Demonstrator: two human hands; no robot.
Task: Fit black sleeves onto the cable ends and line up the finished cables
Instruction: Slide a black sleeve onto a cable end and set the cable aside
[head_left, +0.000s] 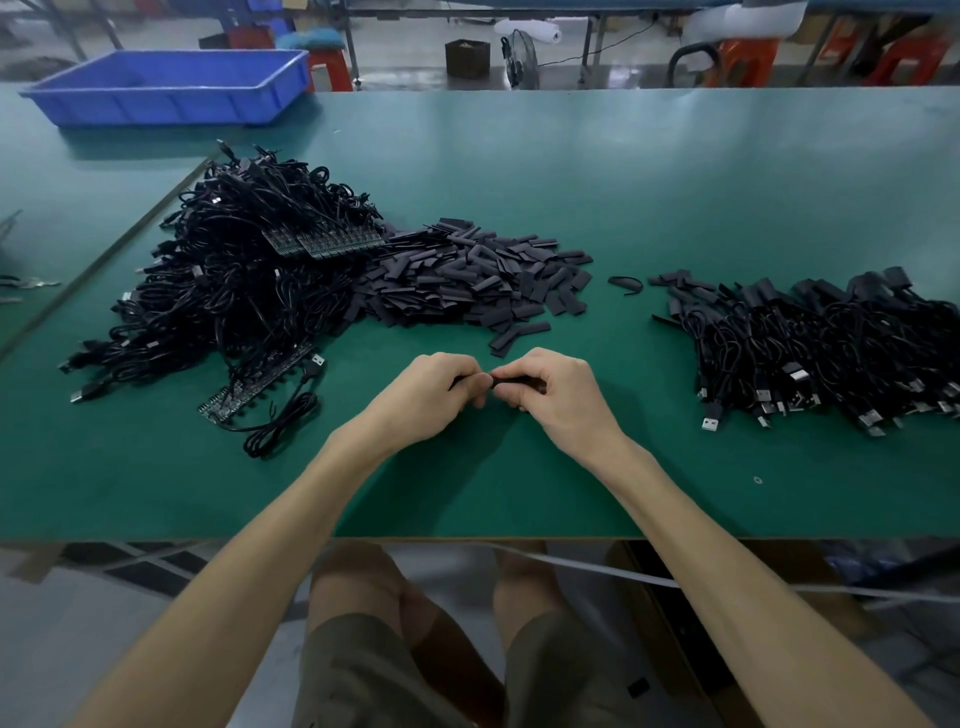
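My left hand (434, 389) and my right hand (553, 387) meet over the green table (519, 493) near its front edge. My right hand grips a black sleeve (519, 383) by its body. My left hand pinches a dark cable end at the sleeve's left mouth; fingers hide the joint. A big heap of black cables (244, 291) lies to the left. Loose black sleeves (467, 275) are piled in the middle. A row of sleeved cables (831, 343) lies at the right.
A blue plastic bin (171, 85) stands at the table's far left corner. A single coiled cable (283, 415) and a strip of small boards (254, 384) lie left of my hands. Red stools, a fan and benches stand beyond the table.
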